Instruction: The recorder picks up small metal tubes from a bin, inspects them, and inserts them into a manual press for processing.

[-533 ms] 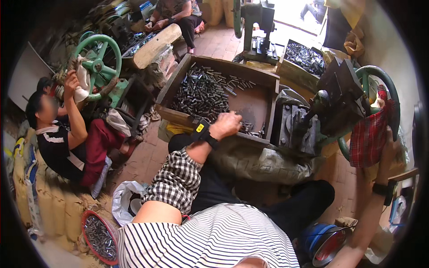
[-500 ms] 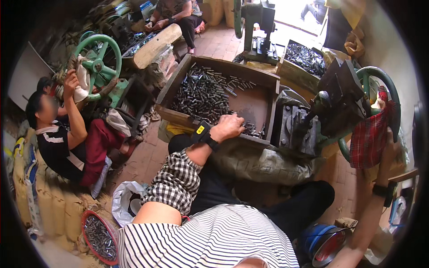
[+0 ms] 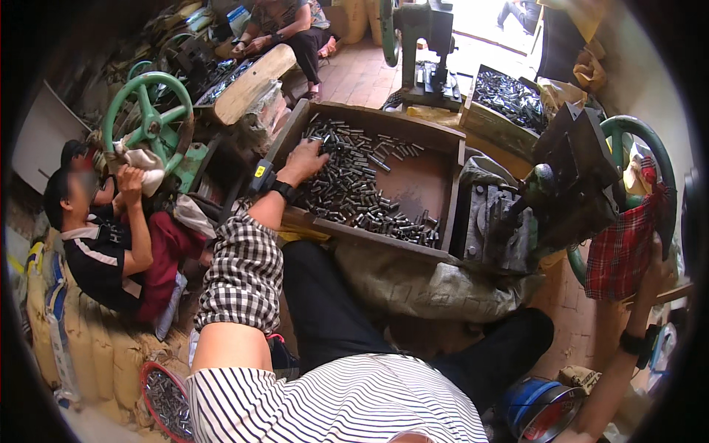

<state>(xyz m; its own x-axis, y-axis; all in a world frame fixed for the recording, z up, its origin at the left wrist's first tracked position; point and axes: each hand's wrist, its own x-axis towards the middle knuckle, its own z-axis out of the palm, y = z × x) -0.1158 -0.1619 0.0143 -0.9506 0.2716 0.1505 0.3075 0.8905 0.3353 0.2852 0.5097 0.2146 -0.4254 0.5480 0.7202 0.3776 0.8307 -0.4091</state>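
My left hand (image 3: pixel 304 161) reaches into a heap of short metal tubes (image 3: pixel 347 173) at the left side of a shallow wooden tray (image 3: pixel 369 112). Its fingers are apart and touch the tubes; their tips are partly hidden among them. On the far right, my right hand (image 3: pixel 654 260) is closed at the rim of a green handwheel (image 3: pixel 619 127), beside a red plaid cloth (image 3: pixel 617 251) tied around it. The cloth and blur hide most of those fingers. Between tray and wheel stands a dark metal press (image 3: pixel 572 173) with a block-like bed (image 3: pixel 491 225).
To the left, a seated co-worker (image 3: pixel 111 251) grips another green handwheel (image 3: pixel 151 122). A second person (image 3: pixel 288 29) sits at the back. A red basin (image 3: pixel 166 402) of metal pieces, blue round containers (image 3: pixel 535 406) and a bin of parts (image 3: pixel 506 96) stand around me. A sack (image 3: pixel 443 284) hangs below the tray.
My left hand has moved from the tray's near middle to the heap at its left, uncovering tubes near the front edge. My right hand stays at the wheel. The left co-worker's hand has come down.
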